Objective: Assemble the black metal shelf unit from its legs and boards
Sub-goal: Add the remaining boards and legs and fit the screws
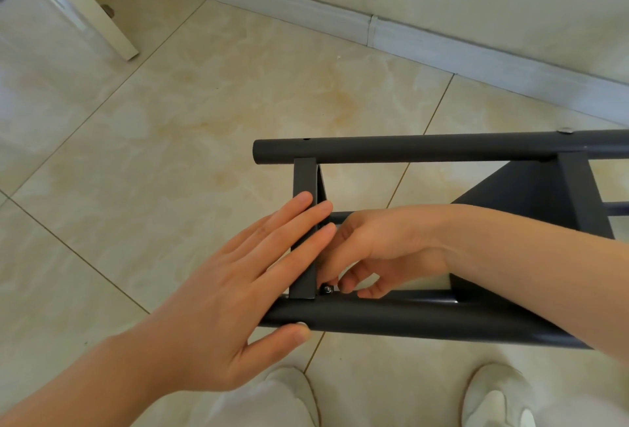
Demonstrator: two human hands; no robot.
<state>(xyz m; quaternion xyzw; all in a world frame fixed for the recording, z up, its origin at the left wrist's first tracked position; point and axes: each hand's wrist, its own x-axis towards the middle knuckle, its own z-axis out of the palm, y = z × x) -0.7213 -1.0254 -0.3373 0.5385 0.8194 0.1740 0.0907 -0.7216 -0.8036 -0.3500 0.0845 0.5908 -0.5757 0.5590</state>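
Note:
The black metal shelf unit lies on its side over the tiled floor. Its far leg tube (425, 148) and near leg tube (391, 319) run left to right. A black board (304, 181) spans between them near the left ends, and a second board (531, 195) sits further right. My left hand (238, 276) lies flat, fingers spread across the left board, thumb pressed on a bolt head (301, 324) on the near tube. My right hand (371, 249) reaches inside the frame, fingertips pinching at a small silver nut (327, 289) by the board's lower corner.
A white baseboard (340, 21) and cream wall run diagonally across the back. A white furniture leg (98, 11) stands at the upper left. A silver bolt head (565, 130) shows on the far tube. My two white shoes (497, 396) are at the bottom edge.

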